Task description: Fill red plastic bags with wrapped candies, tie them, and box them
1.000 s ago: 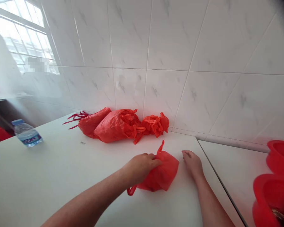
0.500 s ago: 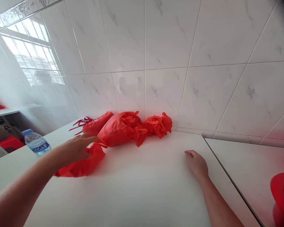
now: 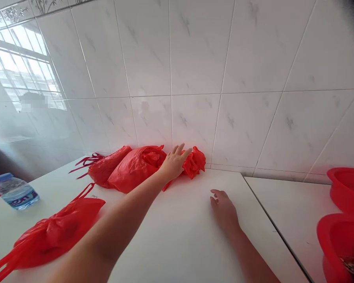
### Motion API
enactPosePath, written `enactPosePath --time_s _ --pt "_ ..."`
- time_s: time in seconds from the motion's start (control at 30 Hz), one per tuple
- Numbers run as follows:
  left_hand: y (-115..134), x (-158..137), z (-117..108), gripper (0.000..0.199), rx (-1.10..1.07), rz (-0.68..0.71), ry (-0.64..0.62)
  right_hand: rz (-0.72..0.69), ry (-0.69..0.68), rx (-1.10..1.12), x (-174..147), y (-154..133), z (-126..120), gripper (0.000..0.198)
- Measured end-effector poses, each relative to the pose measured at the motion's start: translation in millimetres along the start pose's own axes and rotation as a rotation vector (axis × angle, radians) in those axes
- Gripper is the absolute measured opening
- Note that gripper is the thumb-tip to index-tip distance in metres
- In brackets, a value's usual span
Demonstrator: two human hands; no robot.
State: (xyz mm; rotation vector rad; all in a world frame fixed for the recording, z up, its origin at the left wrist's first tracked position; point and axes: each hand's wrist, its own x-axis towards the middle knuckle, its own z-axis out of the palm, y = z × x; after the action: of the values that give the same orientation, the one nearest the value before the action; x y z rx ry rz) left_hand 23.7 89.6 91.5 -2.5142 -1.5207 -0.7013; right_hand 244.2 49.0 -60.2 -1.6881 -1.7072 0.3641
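My left hand (image 3: pixel 174 162) reaches across to the far side of the table with its fingers spread. It is over the gap between a full red plastic bag (image 3: pixel 135 167) and a smaller crumpled red plastic bag (image 3: pixel 194 163); whether it touches either is unclear. Low over the white tabletop, my right hand (image 3: pixel 224 208) has its fingers loosely curled but apart, holding nothing. Another red plastic bag (image 3: pixel 59 232) lies at the near left, partly behind my left forearm. A further red bag (image 3: pixel 106 167) leans beside the full one.
A water bottle with a blue cap (image 3: pixel 17 192) stands at the left. Dark red ribbons (image 3: pixel 90 160) lie by the tiled wall (image 3: pixel 194 59). Two red plastic baskets (image 3: pixel 333 236) stand at the right, beyond the seam in the white tabletop (image 3: pixel 171 243).
My left hand has moved from the near-left red bag rightward to the bags by the wall. My right hand has opened from a closed curl. The view has turned slightly right.
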Motion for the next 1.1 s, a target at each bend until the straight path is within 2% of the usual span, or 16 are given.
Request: enactPosePath --time_s 0.07,0.13,0.23,0.3,0.43,0.5,0.57,0.63,0.73,0.83,0.97,1.1 --pt "-5 16 15 0.072 0.028 -0.049 0.002 -0.101 0.053 -0.008 -1 -8 5 0.042" --pt "-9 21 27 0.052 0.043 -0.066 -0.036 -0.228 0.142 -0.021 -1 -16 10 0.046" --pt "-10 10 40 0.025 0.061 -0.02 -0.096 -0.383 0.233 0.003 -1 -26 17 0.057" --pt "-6 -3 47 0.024 0.075 0.026 -0.118 -0.419 0.205 0.053 -1 -31 20 0.066" --pt "1 -21 57 0.055 0.116 0.096 -0.148 -0.383 -0.052 0.112 -4 -36 21 0.074" --pt "2 -23 62 0.072 0.15 0.114 -0.173 -0.374 -0.139 0.081 -6 -37 23 0.064" --pt "0 -21 68 0.076 0.19 0.115 -0.205 -0.37 -0.157 0.024 -8 -39 27 0.044" --pt "-3 -17 72 0.076 0.227 0.103 -0.231 -0.367 -0.155 -0.041 -9 -41 31 0.031" --pt "-8 -7 78 0.071 0.272 0.073 -0.245 -0.352 -0.137 -0.134 -8 -41 37 0.022" --pt "-15 5 80 0.057 0.309 -0.005 -0.236 -0.319 -0.145 -0.188 -13 -38 33 0.019" --pt "-29 15 82 0.037 0.334 -0.155 -0.225 -0.307 -0.233 -0.166 -42 -30 7 0.021" --pt "-38 17 84 0.036 0.329 -0.261 -0.206 -0.266 -0.38 -0.092 -81 -19 -29 0.022"
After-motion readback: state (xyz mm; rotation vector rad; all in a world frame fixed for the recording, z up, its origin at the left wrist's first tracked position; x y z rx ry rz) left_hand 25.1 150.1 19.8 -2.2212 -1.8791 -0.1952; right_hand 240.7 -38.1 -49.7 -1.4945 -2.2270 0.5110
